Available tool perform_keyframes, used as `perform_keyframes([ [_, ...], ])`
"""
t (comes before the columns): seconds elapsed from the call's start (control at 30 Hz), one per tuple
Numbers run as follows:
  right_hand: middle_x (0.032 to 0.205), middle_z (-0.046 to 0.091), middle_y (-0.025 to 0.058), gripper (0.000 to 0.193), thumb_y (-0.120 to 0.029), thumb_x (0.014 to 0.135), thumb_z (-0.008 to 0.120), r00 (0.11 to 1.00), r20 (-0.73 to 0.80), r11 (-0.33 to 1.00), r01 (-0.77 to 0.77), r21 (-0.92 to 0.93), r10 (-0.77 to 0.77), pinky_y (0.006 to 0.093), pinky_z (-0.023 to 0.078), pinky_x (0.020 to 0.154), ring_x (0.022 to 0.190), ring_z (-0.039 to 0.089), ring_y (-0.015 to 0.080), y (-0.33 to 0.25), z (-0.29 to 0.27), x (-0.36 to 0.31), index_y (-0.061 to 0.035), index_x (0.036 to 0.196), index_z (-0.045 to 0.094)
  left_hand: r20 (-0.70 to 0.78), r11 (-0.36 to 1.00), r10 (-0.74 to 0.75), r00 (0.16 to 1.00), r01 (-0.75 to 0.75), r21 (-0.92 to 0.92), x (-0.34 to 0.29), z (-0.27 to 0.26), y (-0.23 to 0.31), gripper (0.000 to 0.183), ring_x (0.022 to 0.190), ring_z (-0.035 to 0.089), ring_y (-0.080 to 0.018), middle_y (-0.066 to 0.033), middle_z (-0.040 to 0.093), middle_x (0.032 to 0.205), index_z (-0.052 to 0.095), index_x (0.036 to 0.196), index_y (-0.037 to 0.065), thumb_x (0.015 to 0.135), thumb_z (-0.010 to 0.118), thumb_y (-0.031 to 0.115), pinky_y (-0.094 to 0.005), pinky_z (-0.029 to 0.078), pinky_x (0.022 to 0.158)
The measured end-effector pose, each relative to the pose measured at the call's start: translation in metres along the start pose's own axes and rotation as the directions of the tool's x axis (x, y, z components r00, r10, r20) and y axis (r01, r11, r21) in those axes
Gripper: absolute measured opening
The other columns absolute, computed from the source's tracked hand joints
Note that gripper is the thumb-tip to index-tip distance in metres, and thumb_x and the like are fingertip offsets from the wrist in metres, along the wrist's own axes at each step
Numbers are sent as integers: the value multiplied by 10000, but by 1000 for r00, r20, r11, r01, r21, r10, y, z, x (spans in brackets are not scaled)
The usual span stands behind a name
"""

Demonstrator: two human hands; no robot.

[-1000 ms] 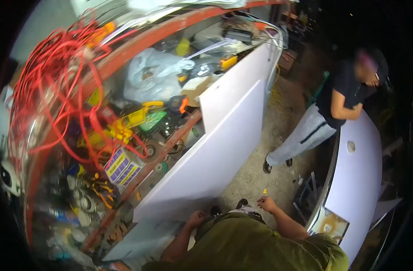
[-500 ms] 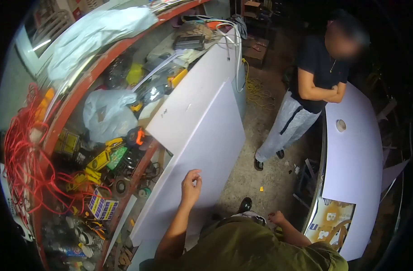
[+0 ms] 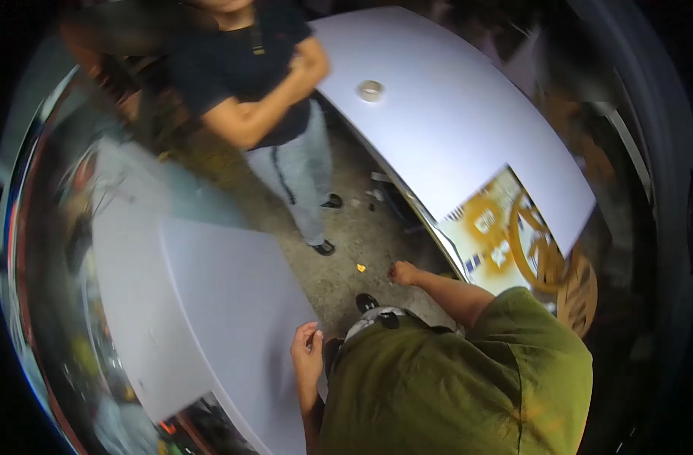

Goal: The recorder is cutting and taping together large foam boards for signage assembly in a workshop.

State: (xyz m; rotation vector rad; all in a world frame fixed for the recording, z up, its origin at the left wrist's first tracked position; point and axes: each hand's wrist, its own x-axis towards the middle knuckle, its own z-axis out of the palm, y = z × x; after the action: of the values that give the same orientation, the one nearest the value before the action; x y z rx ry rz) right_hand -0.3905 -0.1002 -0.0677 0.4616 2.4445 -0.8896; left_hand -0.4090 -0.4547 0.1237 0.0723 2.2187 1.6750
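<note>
My left hand is raised beside the edge of a large pale sheet, its fingers bent a little, the thumb apart, nothing in it. My right hand hangs over the floor, loosely curled and somewhat blurred; no object shows in it. It is nearest to a long table topped with a white sheet. A roll of tape lies on that sheet. At the table's near end, a brown-stained printed panel shows beside the sheet's cut-out corner.
A person in a dark shirt stands across from me, arms folded, between the table and the pale sheets. A small yellow scrap lies on the concrete floor. A brown round piece leans by the table's near end. The cluttered shelf at left is blurred.
My view has swung to the right, so the table and the person appear farther left. I have turned away from the cluttered shelf. My left hand is no longer over the pale sheet's middle.
</note>
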Motion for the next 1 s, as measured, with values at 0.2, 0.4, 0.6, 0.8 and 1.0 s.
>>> perform_keyframes([
  [0.2, 937, 715, 150, 221, -140, 765, 641, 980, -98, 932, -132, 338, 175, 405, 532, 782, 890, 689, 303, 11, 16, -47, -60, 965, 689, 338, 952, -153, 929, 47, 301, 47, -14, -12, 210, 887, 586, -134, -60, 627, 966, 609, 1142, 60, 937, 600, 104, -272, 473, 781],
  [0.4, 884, 700, 175, 229, -92, 760, 615, 887, -226, 833, -252, 493, 403, 413, 527, 771, 852, 679, 316, 36, 70, -135, -38, 975, 670, 564, 957, -111, 818, -65, 283, 109, -15, 18, 246, 834, 534, -122, -36, 573, 911, 584, 1178, 41, 947, 598, 125, -263, 460, 762],
  [0.6, 882, 674, 190, 242, -48, 757, 574, 578, -525, 758, -286, 586, 624, 430, 519, 751, 843, 656, 353, 56, 54, -198, 2, 981, 651, 605, 914, -49, 795, -209, 347, 127, 13, 44, 232, 811, 519, -113, -25, 560, 902, 585, 1171, 28, 955, 582, 112, -254, 453, 752],
  [0.8, 1100, 612, 187, 366, -50, 787, 612, 384, -702, 782, -465, 415, 600, 439, 458, 918, 1061, 561, 361, 111, -6, -236, -43, 1153, 631, 700, 836, -106, 706, -318, 447, 98, 66, 40, 244, 803, 529, -101, -6, 576, 868, 591, 1167, 37, 935, 622, 107, -247, 449, 745],
  [1.0, 1186, 544, 161, 452, -53, 783, 592, 298, -739, 739, -555, 381, 604, 450, 414, 919, 1115, 504, 323, 205, -49, -259, -56, 1235, 607, 663, 730, -236, 710, -321, 604, 63, 123, 26, 255, 769, 574, -158, -63, 614, 848, 601, 1157, 39, 915, 631, 114, -294, 478, 713],
])
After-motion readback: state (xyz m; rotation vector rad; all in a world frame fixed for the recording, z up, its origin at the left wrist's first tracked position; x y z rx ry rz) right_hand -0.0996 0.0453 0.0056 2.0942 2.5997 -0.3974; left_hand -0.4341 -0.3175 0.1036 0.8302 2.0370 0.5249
